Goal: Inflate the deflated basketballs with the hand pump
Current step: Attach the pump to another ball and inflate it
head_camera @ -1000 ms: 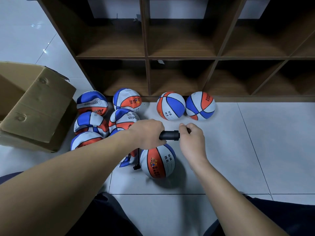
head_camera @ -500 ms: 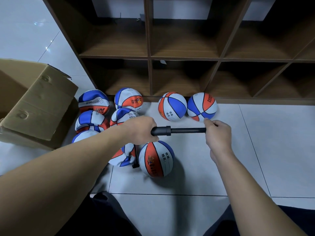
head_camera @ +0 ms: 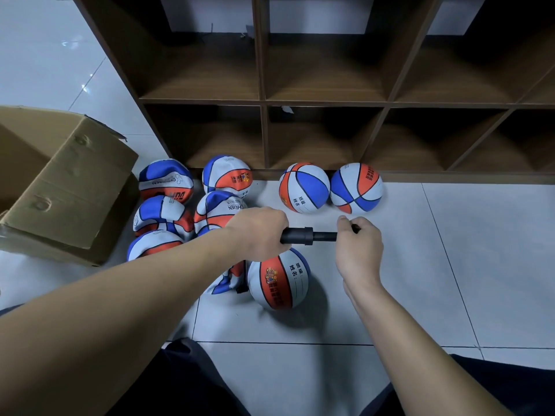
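Open floor [head_camera: 450,265] right of and below the right fingers [head_camera: 345,222]. Beyond them, two round balls [head_camera: 303,187] against the shelf base [head_camera: 450,177]. Left of the left fingers [head_camera: 270,217], crowded limp balls [head_camera: 162,214], then a cardboard box [head_camera: 69,187]. Directly beneath, one ball [head_camera: 277,280].

We recorded a hand pump [head_camera: 309,235] of matt black plastic, smooth along barrel and rod. The basketballs, among them the round one nearest us [head_camera: 277,279], showed a finely pebbled, rubbery skin with a dull sheen; the slack ones [head_camera: 163,216] lay creased. The shelf unit [head_camera: 324,100] was dark wood-grain board, matt. The box [head_camera: 60,190] was brown corrugated cardboard, dented and rough-edged. The floor [head_camera: 480,250] was pale glossy tile, smooth, with thin dark grout lines.
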